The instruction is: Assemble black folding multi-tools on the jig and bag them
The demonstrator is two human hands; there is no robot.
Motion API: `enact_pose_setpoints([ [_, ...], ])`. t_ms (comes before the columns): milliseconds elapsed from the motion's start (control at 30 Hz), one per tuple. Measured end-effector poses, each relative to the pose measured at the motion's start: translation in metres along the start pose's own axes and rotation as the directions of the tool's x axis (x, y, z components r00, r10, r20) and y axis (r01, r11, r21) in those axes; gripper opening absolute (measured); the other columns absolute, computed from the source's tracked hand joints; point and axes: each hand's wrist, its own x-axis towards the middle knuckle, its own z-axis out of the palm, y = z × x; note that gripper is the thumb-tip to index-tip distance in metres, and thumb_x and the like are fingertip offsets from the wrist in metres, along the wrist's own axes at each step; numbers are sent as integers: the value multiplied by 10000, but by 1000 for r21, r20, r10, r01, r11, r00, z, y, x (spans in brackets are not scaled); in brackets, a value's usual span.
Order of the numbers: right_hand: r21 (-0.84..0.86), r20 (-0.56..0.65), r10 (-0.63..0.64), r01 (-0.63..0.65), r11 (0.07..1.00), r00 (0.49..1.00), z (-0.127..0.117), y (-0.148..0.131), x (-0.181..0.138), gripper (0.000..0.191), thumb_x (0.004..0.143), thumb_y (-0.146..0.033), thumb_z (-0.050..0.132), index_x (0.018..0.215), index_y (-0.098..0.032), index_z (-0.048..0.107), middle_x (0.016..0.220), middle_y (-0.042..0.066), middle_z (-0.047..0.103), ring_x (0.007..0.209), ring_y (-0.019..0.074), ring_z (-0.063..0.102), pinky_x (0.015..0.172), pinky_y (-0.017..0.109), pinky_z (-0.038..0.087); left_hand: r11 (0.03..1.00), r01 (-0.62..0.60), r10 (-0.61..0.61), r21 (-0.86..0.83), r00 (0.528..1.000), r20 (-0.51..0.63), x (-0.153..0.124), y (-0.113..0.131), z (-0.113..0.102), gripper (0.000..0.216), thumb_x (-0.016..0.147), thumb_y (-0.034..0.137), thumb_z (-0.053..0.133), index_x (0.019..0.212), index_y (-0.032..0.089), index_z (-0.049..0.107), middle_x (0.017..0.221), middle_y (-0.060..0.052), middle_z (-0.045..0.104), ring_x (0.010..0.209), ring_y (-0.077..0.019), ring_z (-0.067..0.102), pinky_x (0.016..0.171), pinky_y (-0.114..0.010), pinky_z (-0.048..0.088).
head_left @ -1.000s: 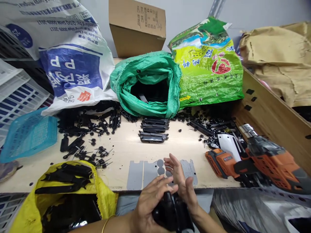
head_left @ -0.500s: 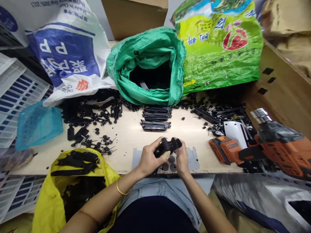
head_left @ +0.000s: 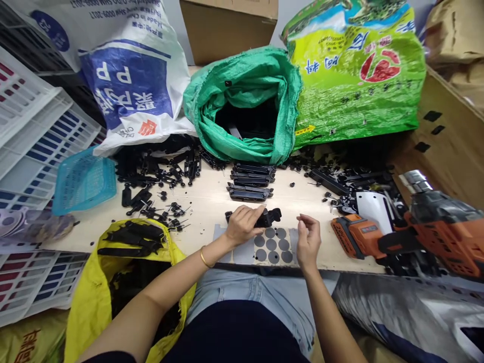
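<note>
My left hand (head_left: 242,226) is closed round a black plastic part (head_left: 269,218) and holds it down on the table, just above a grey sheet of round grey stickers (head_left: 273,246). My right hand (head_left: 309,239) hovers apart from the part, over the sheet's right end, with thumb and forefinger curled into a loose pinch; whether anything sits between them is too small to make out. A short stack of finished black parts (head_left: 250,182) lies just beyond the hands.
An open green sack (head_left: 245,101) holds black parts at the back. Loose black pieces and screws (head_left: 159,174) litter the left of the table. An orange power driver (head_left: 416,229) lies at the right, a teal basket (head_left: 83,180) at the left, a yellow bag (head_left: 128,252) by my left arm.
Both hands lifted the black part from my lap to the table. My right hand has since let go of it and moved right; the left now holds it alone.
</note>
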Motion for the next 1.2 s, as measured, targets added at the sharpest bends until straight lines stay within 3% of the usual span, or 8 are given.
enact_pose_setpoints([
  [167, -289, 113, -163, 189, 939, 980, -9, 24, 7, 245, 861, -350, 482, 1026, -175, 532, 998, 114, 572, 952, 241, 514, 855, 449, 430, 997, 50, -62, 62, 976, 208, -10, -4, 39, 429, 909, 356, 479, 1308, 200, 489, 1197, -149, 589, 1070, -245, 576, 953, -441, 435],
  [367, -318, 167, -245, 287, 904, 955, 7, 19, 35, 227, 858, -313, 474, 1035, -187, 539, 994, 107, 566, 940, 248, 517, 826, 449, 442, 992, 114, -123, 54, 969, 216, 0, -4, 51, 416, 909, 238, 469, 1322, 186, 470, 1321, -159, 510, 1236, -258, 478, 1062, -472, 379],
  [500, -333, 268, -304, 385, 861, 914, 32, -6, 84, 187, 864, -309, 460, 967, -188, 560, 942, 101, 585, 921, 249, 525, 818, 419, 432, 992, 110, -119, 56, 976, 180, 5, -5, 54, 442, 922, 289, 446, 1343, 156, 440, 1354, -158, 488, 1287, -256, 433, 1097, -465, 348],
  [633, -326, 430, -381, 534, 780, 819, 65, -31, 135, 176, 859, -290, 456, 949, -189, 569, 937, 102, 603, 892, 252, 528, 815, 408, 416, 996, 75, -80, 40, 989, 125, 4, -6, 56, 464, 928, 325, 434, 1357, 148, 420, 1362, -138, 492, 1300, -258, 421, 1102, -462, 341],
  [767, -351, 466, -415, 593, 724, 782, 107, -50, 181, 179, 852, -262, 449, 947, -177, 574, 931, 116, 606, 894, 264, 528, 821, 405, 419, 1000, 16, -17, 15, 994, 104, 4, -6, 56, 449, 937, 301, 409, 1352, 130, 419, 1360, -124, 498, 1294, -241, 431, 1103, -440, 338],
  [900, -424, 491, -362, 581, 695, 792, 160, -64, 232, 231, 839, -181, 424, 1000, -118, 577, 975, 162, 598, 936, 282, 521, 854, 414, 410, 1000, -2, 2, 5, 997, 79, 6, -6, 55, 451, 937, 315, 404, 1345, 124, 425, 1336, -113, 524, 1281, -229, 444, 1104, -423, 331],
  [1033, -578, 500, -189, 488, 654, 845, 208, -62, 278, 380, 841, -98, 371, 1195, -44, 500, 1190, 225, 514, 1081, 298, 463, 893, 424, 383, 1000, -5, 3, 23, 998, 66, 7, -7, 56, 438, 944, 328, 389, 1334, 137, 441, 1334, -87, 527, 1270, -213, 449, 1117, -404, 294],
  [1200, -690, 498, -54, 433, 579, 866, 232, -45, 303, 348, 875, -152, 396, 1175, -18, 511, 1208, 267, 470, 1140, 337, 415, 886, 461, 374, 998, -17, 13, 58, 998, 58, 9, -8, 57, 410, 950, 313, 374, 1315, 150, 465, 1325, -69, 534, 1251, -195, 456, 1119, -388, 263],
])
